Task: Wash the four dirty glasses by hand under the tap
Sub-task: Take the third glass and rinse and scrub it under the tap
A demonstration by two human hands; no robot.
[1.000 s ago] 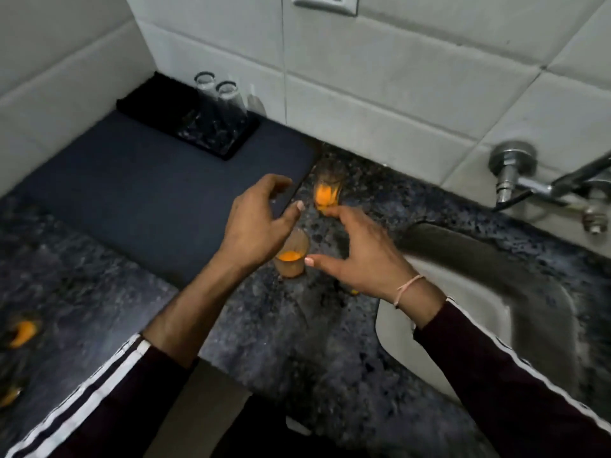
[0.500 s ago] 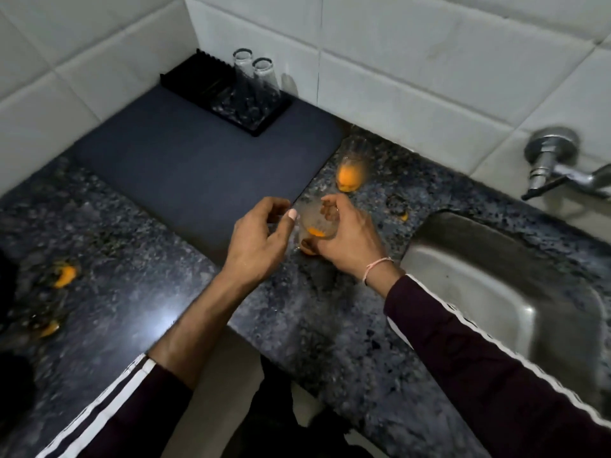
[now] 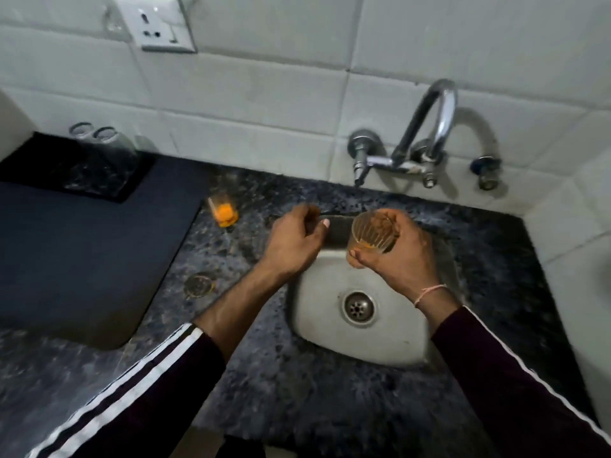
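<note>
My right hand grips a ribbed glass with orange residue, tilted over the steel sink. Just left of it, my left hand hovers over the sink's left rim, fingers curled and holding nothing. A second dirty glass with orange liquid stands on the dark granite counter. Two clean glasses stand upside down on a black tray at the back left. The curved chrome tap rises from the tiled wall behind the sink; no water runs.
A dark blue mat covers the counter on the left. A round orange-stained ring mark lies on the granite beside the mat. A wall socket sits high on the tiles. The sink drain is uncovered.
My right hand has lifted the glass off the counter and carried it right, over the sink. My left hand followed to the sink's edge. The view swung right toward the tap.
</note>
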